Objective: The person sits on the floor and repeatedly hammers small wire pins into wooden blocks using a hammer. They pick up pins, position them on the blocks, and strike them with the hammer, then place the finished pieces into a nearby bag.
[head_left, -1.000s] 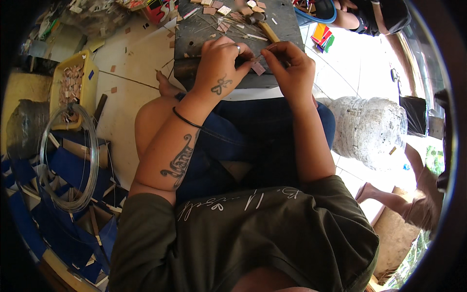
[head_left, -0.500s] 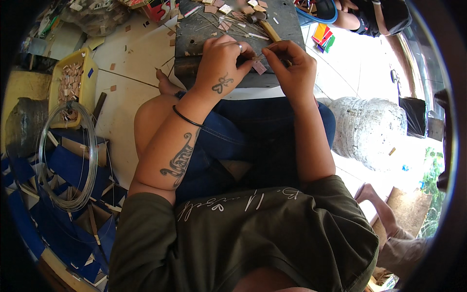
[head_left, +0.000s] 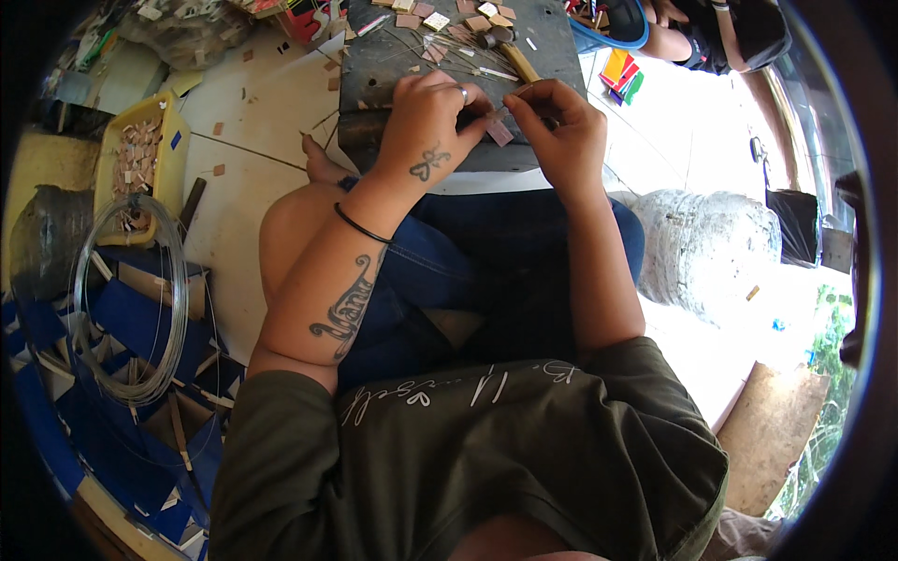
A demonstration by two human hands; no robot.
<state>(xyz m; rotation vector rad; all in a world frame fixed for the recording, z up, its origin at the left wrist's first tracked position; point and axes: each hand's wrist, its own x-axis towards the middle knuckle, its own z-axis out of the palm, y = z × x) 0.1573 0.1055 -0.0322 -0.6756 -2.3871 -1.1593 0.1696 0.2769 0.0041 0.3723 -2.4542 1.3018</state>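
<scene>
Over the near edge of a dark block-like bench (head_left: 374, 140), my two hands are close together. My left hand (head_left: 435, 117), with a ring on one finger, is closed in a pinch. At its fingertips shows a small pinkish square piece (head_left: 499, 134). My right hand (head_left: 566, 126) also pinches, its thumb and forefinger just above that piece; what lies between them is too small to make out. Behind my hands on the bench are a hammer (head_left: 517, 61) with a wooden handle, thin wire pieces (head_left: 404, 51) and several small square pieces (head_left: 436, 21).
To the left stand a yellow basket (head_left: 175, 140) of small pieces, a wire coil (head_left: 176, 309) and blue panels (head_left: 140, 365). A blue tub (head_left: 608, 39) sits at the far right, near another person (head_left: 702, 37). A plastic-wrapped bundle (head_left: 706, 243) lies by my right knee.
My hands stay nearly in place, with the square piece slightly lower between them. At the lower right, another person's bare limb has moved down, mostly out of view.
</scene>
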